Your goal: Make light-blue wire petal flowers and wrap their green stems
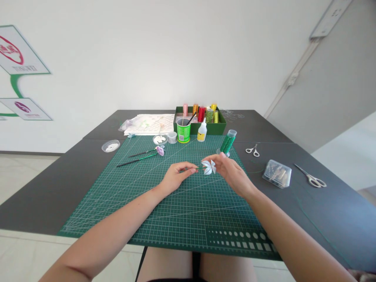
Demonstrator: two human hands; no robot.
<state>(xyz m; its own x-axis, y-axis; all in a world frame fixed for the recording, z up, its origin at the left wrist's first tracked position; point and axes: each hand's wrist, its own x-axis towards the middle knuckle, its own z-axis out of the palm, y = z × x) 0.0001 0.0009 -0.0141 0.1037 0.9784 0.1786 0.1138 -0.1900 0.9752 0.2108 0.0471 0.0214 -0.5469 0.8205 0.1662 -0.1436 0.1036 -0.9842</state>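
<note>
A small artificial flower with pale blue-white petals (209, 167) is held sideways over the green cutting mat (164, 211). My left hand (178, 174) pinches its thin green stem between thumb and fingertips. My right hand (232, 172) is curved beside the petals, its fingers reaching behind them and its thumb apart. Whether those fingertips touch the flower is hidden. Just beyond the right hand, a spool of green thread (228, 143) stands tilted. To the left, a purple flower (160, 150) lies near two dark, slim sticks with green parts (136, 159).
At the back are a green box of thread spools (217, 128), a green can with brushes (183, 135) and a glue bottle (202, 131). Small scissors (253, 150), a clear plastic case (277, 174) and larger scissors (313, 178) lie right. Left is a dish of white pieces (111, 146).
</note>
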